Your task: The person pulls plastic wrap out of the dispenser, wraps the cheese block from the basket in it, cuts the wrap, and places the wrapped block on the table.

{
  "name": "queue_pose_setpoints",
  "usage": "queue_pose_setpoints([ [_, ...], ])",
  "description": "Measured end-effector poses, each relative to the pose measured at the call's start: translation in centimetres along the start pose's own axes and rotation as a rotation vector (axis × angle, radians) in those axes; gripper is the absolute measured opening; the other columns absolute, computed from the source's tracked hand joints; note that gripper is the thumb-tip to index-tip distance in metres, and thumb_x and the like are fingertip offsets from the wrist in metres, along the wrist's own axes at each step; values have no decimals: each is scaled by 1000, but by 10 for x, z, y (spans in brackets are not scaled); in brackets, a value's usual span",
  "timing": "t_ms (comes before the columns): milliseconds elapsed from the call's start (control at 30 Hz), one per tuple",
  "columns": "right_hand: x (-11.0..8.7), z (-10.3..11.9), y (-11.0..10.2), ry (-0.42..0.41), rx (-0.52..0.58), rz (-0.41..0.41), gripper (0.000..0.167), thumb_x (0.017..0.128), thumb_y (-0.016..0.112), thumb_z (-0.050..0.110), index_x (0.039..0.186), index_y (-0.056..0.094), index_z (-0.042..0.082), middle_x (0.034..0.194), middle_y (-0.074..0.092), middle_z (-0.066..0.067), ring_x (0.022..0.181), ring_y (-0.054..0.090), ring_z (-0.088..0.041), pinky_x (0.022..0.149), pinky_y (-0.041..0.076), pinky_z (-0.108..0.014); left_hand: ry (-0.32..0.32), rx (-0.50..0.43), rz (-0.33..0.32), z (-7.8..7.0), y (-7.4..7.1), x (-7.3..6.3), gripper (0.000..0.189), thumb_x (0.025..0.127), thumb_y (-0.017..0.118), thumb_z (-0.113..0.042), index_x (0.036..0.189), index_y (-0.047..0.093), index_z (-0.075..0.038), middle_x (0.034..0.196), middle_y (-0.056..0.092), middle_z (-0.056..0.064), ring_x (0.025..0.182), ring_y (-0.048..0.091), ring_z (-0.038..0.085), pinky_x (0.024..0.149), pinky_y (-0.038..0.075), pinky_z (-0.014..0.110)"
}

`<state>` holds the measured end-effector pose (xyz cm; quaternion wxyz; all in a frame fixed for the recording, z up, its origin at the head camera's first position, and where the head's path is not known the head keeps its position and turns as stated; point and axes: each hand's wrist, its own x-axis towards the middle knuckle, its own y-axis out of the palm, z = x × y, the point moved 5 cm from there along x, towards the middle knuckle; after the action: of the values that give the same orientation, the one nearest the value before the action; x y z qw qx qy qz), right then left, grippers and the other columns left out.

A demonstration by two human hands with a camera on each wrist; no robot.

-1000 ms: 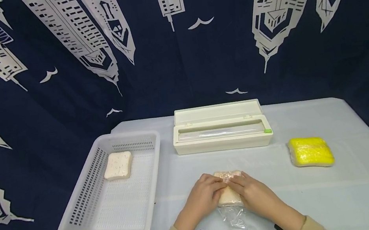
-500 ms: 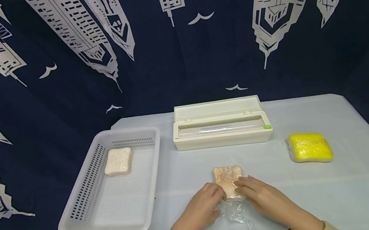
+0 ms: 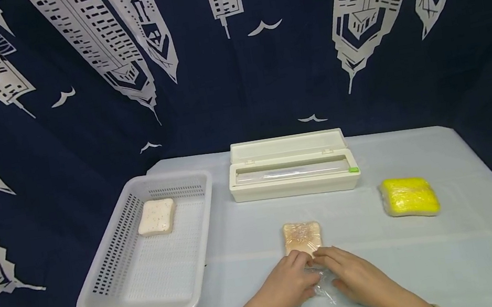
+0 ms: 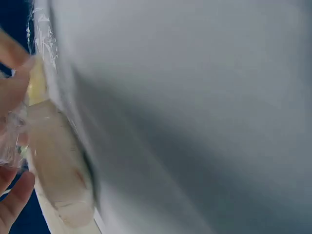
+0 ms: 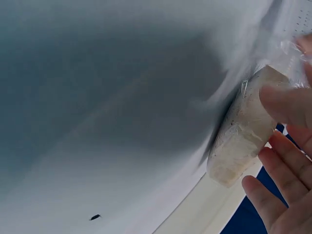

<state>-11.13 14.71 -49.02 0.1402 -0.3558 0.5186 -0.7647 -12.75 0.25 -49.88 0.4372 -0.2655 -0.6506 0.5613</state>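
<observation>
A tan, toast-shaped block point(image 3: 302, 235) lies on the table in clear plastic wrap. Loose wrap point(image 3: 325, 290) bunches at its near edge. My left hand point(image 3: 288, 284) pinches that wrap between thumb and fingers; crinkled wrap point(image 4: 9, 141) shows by the fingers in the left wrist view. From the other side, my right hand point(image 3: 362, 276) reaches to the near right corner with relaxed fingers. In the right wrist view its thumb point(image 5: 287, 103) lies over the wrapped block point(image 5: 243, 131), and the other fingers are spread below. Both hands hide the block's near edge.
A white perforated basket point(image 3: 196, 267) on the left holds a pale speckled block point(image 3: 157, 217). At the back, a cream wrap dispenser point(image 3: 296, 188) stands with its lid up and a clear roll inside. A yellow block point(image 3: 409, 197) in plastic wrap lies to the right.
Both hands came off the top of the tan block toward its near edge. The left hand then moved right and took hold of the loose wrap there.
</observation>
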Motion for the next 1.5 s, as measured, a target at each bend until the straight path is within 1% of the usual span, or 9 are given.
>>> queue_pose_setpoints([
  [267, 5, -7, -8, 41, 78, -9, 64, 61, 80, -18, 118, 65, 9, 118, 69, -3, 107, 68, -23, 86, 58, -37, -143, -364, -34, 19, -13, 2, 5, 95, 66, -27, 97, 66, -23, 102, 57, -8, 87, 52, -2, 75, 42, 5],
  [467, 8, -12, -5, 76, 137, 71, 60, 66, 89, 12, 121, 65, 9, 120, 69, -1, 109, 66, -21, 93, 54, -44, -240, -503, -47, 33, -14, 5, 8, 98, 60, -28, 102, 64, -22, 99, 64, -10, 85, 56, -4, 75, 46, 9],
  [600, 15, -14, -4, 62, 130, 30, 48, 70, 87, 25, 112, 70, 9, 111, 72, 1, 100, 68, -16, 94, 53, -45, -313, -579, -56, 42, -11, 8, 11, 99, 59, -28, 104, 66, -21, 102, 68, -9, 93, 62, -1, 83, 50, 14],
  [833, 28, -15, -1, 116, 89, -82, 8, 81, 79, 19, 85, 75, 15, 83, 73, 9, 79, 68, -7, 75, 58, -33, -408, -740, -78, 52, -2, 13, 19, 101, 56, -26, 113, 66, -16, 109, 70, -4, 97, 64, 1, 85, 52, 16],
  [933, 33, -17, 2, 196, 99, -81, 7, 82, 78, 18, 78, 73, 18, 75, 71, 11, 71, 65, -3, 64, 55, -25, -475, -811, -74, 58, 1, 12, 24, 100, 58, -26, 119, 63, -13, 110, 68, -1, 97, 63, 3, 83, 53, 15],
  [1033, 35, -21, 4, 284, 111, -65, 10, 82, 78, 16, 75, 72, 19, 75, 71, 11, 70, 66, -3, 63, 54, -22, -542, -839, -53, 63, 2, 10, 33, 93, 69, -26, 121, 60, -10, 111, 64, 1, 98, 61, 6, 84, 53, 16],
  [1167, 36, -26, 5, 389, 133, -59, 14, 81, 79, 13, 72, 70, 20, 74, 70, 11, 69, 66, -5, 64, 54, -22, -603, -826, -45, 68, 5, 9, 32, 85, 78, -19, 110, 62, -7, 104, 64, 1, 92, 62, 5, 81, 54, 15],
  [1333, 38, -30, 9, 496, 182, -80, 18, 79, 76, 8, 68, 66, 19, 70, 62, 11, 64, 57, -3, 60, 49, -21, -654, -770, -115, 72, 10, 13, 12, 86, 76, -9, 92, 65, -7, 88, 67, 2, 78, 62, 4, 70, 53, 15],
  [1500, 40, -35, 16, 608, 237, -68, 17, 79, 73, 7, 69, 62, 15, 68, 57, 7, 61, 47, -3, 56, 43, -20, -722, -736, -161, 74, 12, 16, 13, 84, 76, -5, 82, 63, -8, 77, 66, 1, 68, 57, 1, 62, 48, 15],
])
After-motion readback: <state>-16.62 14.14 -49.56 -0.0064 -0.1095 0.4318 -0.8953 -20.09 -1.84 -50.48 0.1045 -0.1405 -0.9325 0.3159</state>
